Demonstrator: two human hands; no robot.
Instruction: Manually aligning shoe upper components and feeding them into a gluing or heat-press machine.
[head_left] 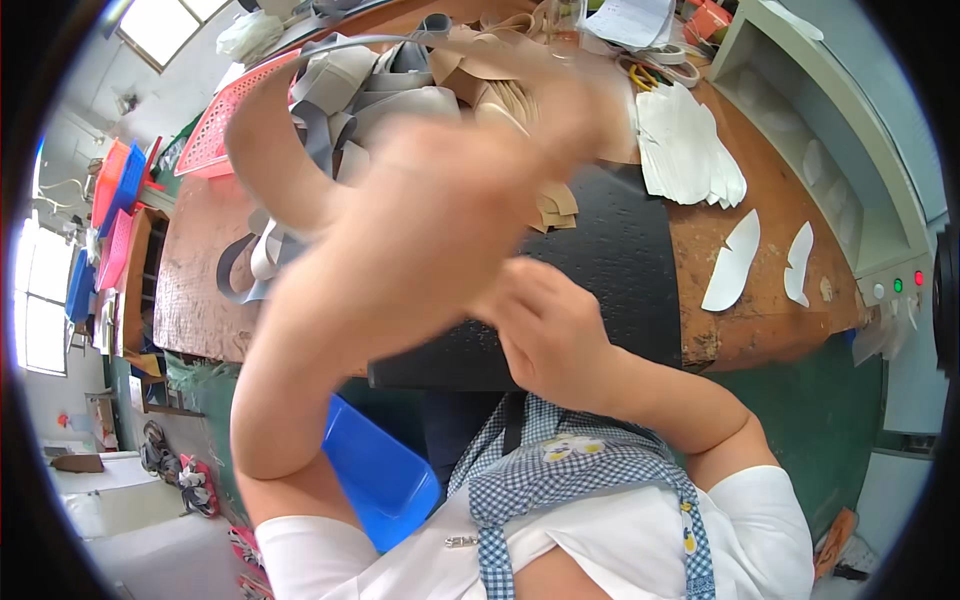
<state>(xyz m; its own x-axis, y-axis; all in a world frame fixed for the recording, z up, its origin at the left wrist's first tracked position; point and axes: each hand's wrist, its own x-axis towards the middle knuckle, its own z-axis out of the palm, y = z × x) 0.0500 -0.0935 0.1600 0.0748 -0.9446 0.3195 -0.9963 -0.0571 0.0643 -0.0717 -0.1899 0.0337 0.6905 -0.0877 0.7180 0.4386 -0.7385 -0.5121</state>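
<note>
Raised over the bench and blurred by motion, my left hand (460,170) appears closed on a broad beige strip (265,140). The strip loops up to the left, arcs edge-on across the top and comes back to the hand, also smeared there. Part of it is hidden behind my left hand and forearm. Lower and closer to my body, my right hand (555,325) has its fingers pinched together beside my left wrist. What they hold, if anything, is hidden. Under both hands lies a black mat (620,270), with a small stack of tan pieces (555,205) on it.
Grey and beige strips (350,85) are heaped at the back, by a pink basket (215,125). White cut pieces (685,145) are stacked on the right, two single ones (735,260) nearer. Yellow-handled scissors (640,75) lie behind. A blue bin (375,470) is below; a grey machine (850,130) borders the right.
</note>
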